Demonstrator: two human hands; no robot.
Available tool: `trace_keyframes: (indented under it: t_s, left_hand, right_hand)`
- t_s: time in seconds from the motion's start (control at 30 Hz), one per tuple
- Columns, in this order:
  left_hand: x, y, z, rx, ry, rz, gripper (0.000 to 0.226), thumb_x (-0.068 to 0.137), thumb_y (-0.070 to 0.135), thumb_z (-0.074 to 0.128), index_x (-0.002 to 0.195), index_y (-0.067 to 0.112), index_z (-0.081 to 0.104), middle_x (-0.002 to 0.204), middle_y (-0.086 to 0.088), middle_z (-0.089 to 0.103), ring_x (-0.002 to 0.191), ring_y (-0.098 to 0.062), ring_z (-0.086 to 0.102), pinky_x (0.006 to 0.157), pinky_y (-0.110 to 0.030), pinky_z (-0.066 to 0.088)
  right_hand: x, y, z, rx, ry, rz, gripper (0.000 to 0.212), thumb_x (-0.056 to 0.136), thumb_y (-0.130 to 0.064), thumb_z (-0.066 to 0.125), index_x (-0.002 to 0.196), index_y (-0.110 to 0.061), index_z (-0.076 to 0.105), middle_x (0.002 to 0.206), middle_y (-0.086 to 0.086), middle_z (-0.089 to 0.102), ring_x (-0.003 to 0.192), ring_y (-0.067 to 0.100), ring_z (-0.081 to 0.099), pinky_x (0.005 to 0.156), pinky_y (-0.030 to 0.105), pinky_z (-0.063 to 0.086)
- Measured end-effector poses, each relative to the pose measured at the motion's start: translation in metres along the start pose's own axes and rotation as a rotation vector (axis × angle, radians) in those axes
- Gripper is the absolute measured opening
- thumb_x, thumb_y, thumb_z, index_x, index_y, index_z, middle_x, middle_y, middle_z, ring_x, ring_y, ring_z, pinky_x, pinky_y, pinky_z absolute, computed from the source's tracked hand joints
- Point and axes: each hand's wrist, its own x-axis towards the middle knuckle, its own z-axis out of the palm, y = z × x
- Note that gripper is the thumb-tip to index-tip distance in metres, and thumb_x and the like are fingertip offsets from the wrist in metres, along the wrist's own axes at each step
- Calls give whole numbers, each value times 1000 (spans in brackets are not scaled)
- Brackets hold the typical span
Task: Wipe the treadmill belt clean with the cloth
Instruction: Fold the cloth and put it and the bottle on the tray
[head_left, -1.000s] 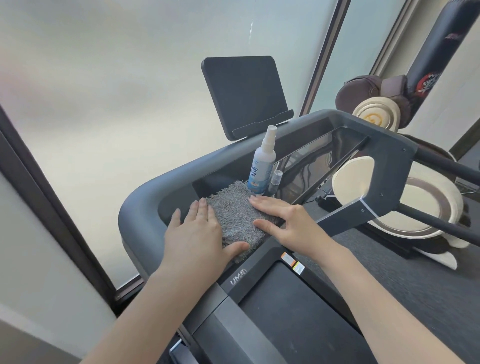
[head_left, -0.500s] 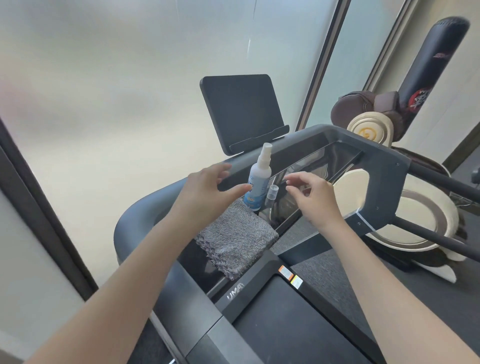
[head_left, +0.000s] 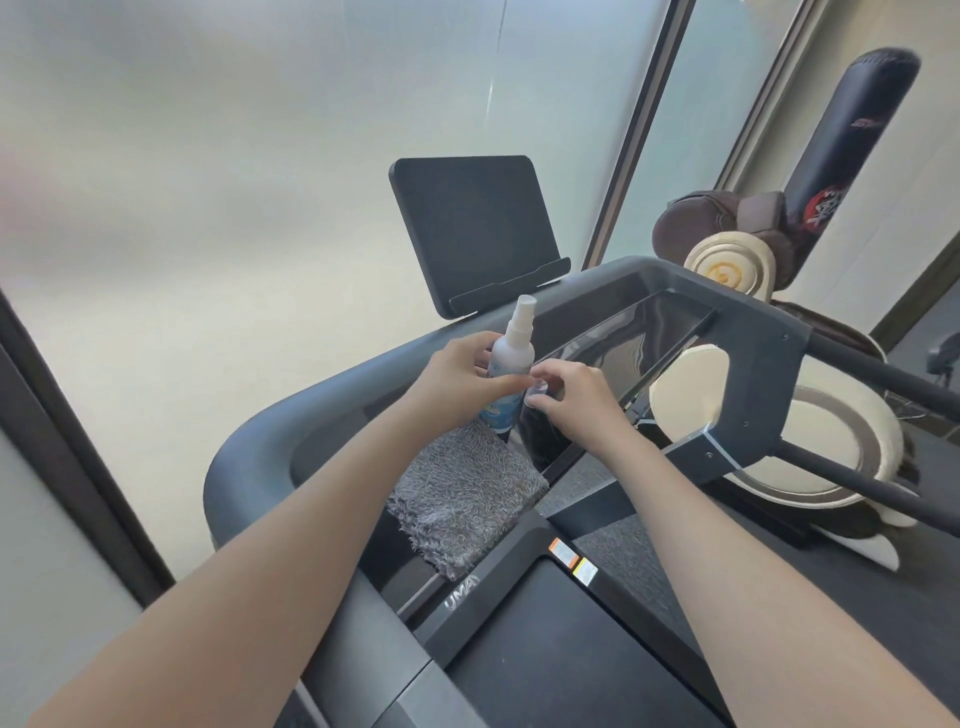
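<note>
A folded grey fluffy cloth (head_left: 465, 496) lies on the treadmill console, untouched by either hand. Just behind it stands a white spray bottle (head_left: 511, 364) with a blue label. My left hand (head_left: 457, 376) wraps around the bottle's body from the left. My right hand (head_left: 571, 400) pinches a small clear cap (head_left: 537, 393) beside the bottle's lower right. The black treadmill belt (head_left: 561, 654) runs along the bottom of the view, below the "UMA" mark.
A black tablet holder (head_left: 472, 231) rises behind the console. The dark grey handrail (head_left: 249, 457) curves round the left and the frame (head_left: 748, 374) closes the right. A massage chair (head_left: 737, 249) and a punching bag (head_left: 852, 140) stand at the right, beyond frosted glass.
Both hands left the cloth and rose to the bottle. The left hand closed around the bottle and the right closed on the clear cap beside it.
</note>
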Motion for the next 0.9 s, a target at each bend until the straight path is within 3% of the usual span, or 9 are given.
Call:
trace_keyframes:
  t_s: [0.1, 0.2, 0.37, 0.53, 0.67, 0.9]
  left_hand:
    - [0, -2, 0, -32, -3, 8, 30, 74, 32, 81, 98, 36, 64, 102, -6, 72, 84, -14, 65, 85, -32, 52]
    - [3, -7, 0, -39, -2, 6, 32, 77, 27, 79, 105, 31, 65, 105, -7, 71, 95, -22, 68, 92, -40, 53]
    - [7, -13, 0, -39, -12, 21, 37, 74, 30, 79, 109, 27, 66, 104, -8, 71, 95, -24, 67, 92, -44, 53]
    - [7, -15, 2, -44, -11, 51, 29, 80, 26, 76, 105, 30, 63, 101, -7, 71, 85, -19, 66, 87, -40, 52]
    - [7, -16, 1, -55, -19, 65, 31, 81, 25, 75, 109, 28, 63, 99, -5, 71, 82, -17, 66, 83, -33, 51]
    - [7, -17, 1, -66, -24, 69, 31, 82, 25, 75, 110, 28, 63, 103, -5, 71, 84, -16, 67, 80, -28, 52]
  right_hand:
    - [-1, -4, -6, 63, 55, 31, 21, 79, -17, 67, 99, -22, 67, 89, -1, 68, 80, 12, 56, 78, 26, 45]
    - [6, -18, -35, 267, 221, 58, 22, 78, -18, 70, 98, -19, 62, 81, -3, 66, 76, 9, 60, 73, 20, 45]
    - [15, -63, -92, 439, 465, -79, 20, 81, -26, 70, 92, -16, 57, 90, -1, 66, 84, 12, 63, 65, 8, 44]
    - [9, -89, -89, 339, 363, -231, 14, 81, -22, 71, 88, -18, 60, 82, -8, 65, 74, 2, 59, 68, 18, 47]
    - [5, -85, -76, 265, 299, -250, 11, 81, -20, 70, 87, -14, 63, 82, -6, 66, 76, 5, 60, 71, 24, 49]
    - [3, -77, -69, 198, 266, -268, 16, 82, -21, 70, 94, -12, 64, 89, -2, 67, 81, 6, 60, 67, 5, 42]
